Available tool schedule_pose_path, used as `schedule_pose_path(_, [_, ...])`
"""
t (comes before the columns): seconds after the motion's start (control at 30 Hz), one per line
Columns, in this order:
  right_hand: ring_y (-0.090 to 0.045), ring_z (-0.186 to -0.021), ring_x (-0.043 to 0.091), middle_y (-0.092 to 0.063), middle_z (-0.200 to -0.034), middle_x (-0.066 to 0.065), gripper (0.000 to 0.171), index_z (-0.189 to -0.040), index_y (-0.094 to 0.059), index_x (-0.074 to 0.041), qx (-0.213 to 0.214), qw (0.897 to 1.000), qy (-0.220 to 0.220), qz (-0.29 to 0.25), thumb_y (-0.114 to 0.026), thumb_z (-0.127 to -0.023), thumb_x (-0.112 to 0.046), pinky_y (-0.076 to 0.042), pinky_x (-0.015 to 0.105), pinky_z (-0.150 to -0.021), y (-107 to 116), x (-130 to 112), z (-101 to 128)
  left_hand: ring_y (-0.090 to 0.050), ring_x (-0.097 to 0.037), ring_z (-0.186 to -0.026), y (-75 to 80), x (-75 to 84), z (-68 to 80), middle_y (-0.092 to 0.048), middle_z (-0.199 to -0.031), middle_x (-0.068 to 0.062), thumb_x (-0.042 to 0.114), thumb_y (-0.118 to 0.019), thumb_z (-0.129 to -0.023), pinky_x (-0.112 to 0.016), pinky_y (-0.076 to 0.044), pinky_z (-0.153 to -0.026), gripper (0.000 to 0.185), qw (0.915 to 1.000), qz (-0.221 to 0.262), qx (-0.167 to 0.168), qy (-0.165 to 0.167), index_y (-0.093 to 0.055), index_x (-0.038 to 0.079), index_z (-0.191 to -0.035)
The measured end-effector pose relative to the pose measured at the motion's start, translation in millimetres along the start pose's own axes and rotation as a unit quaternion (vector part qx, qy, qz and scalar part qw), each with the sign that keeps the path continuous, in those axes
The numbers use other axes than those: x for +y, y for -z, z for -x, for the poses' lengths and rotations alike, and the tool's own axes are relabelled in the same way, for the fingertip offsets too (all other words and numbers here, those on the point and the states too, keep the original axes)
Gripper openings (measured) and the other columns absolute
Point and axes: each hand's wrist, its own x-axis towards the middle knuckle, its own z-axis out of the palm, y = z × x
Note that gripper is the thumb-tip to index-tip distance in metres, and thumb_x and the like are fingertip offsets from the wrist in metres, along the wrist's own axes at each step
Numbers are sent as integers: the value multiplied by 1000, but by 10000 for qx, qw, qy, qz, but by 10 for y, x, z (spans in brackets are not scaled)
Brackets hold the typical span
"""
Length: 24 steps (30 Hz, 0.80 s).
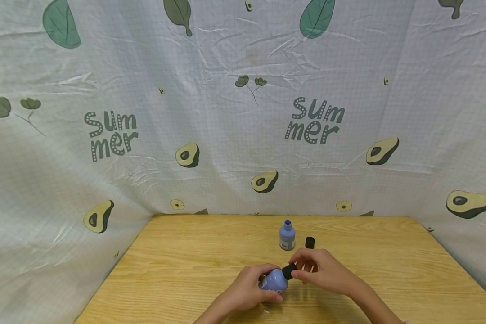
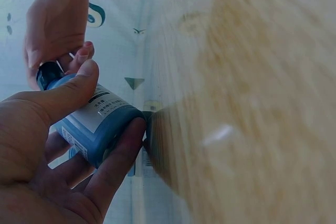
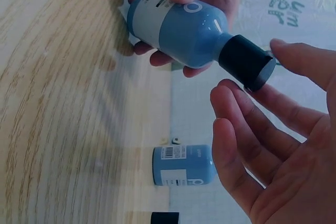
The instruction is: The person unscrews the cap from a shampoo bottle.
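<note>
My left hand [image 1: 248, 289] grips a blue bottle [image 1: 274, 281] by its body, tilted with its neck up toward the right. In the left wrist view, the thumb lies across the white label [image 2: 102, 106] and the fingers curl under the bottle. A black cap [image 1: 289, 272] sits on the bottle's neck. My right hand [image 1: 326, 273] has its thumb and fingertips around that cap. From the right wrist, the thumb is at the edge of the cap's top [image 3: 260, 74] and the other fingers curve below.
Behind the hands a second blue bottle [image 1: 287, 236] stands upright, its neck uncapped. To its right a loose black cap [image 1: 309, 242] is on the wooden table [image 1: 186, 256]. A printed curtain [image 1: 227, 112] hangs behind the table and along its sides.
</note>
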Motion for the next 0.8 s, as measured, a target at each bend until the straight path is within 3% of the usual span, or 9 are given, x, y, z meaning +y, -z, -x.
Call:
schedule_pose_path(0.2, [-67, -68, 16, -73, -92, 14, 19, -112, -69, -9, -3, 9998, -178, -105, -63, -104, -25, -53, 27, -60, 18, 19, -22, -60, -1, -89, 7, 12, -6, -72, -111, 10, 28, -89, -82, -22, -51, -78, 49, 10000, 23, -6, 9, -70, 22, -127])
schedule_pose_path(0.53, [-64, -71, 5, -71, -93, 0, 19, -114, -69, -12, -20, 10000, 80, -19, -71, -99, -25, -55, 27, -64, 71, 24, -22, -61, 0, -89, 10, 62, -32, -72, -112, 9, 27, -89, -82, -22, -52, -77, 50, 9999, 33, -6, 112, -70, 22, -128])
schedule_pose_path(0.8, [-67, -68, 15, -75, -89, 9, 19, -111, -69, -11, -59, 9998, -196, -68, -64, -104, -29, -54, 27, -60, 115, 46, -50, -61, 0, -90, 8, 99, -59, -72, -112, 9, 27, -89, -82, -22, -51, -78, 50, 9999, 54, -10, 134, -70, 22, -128])
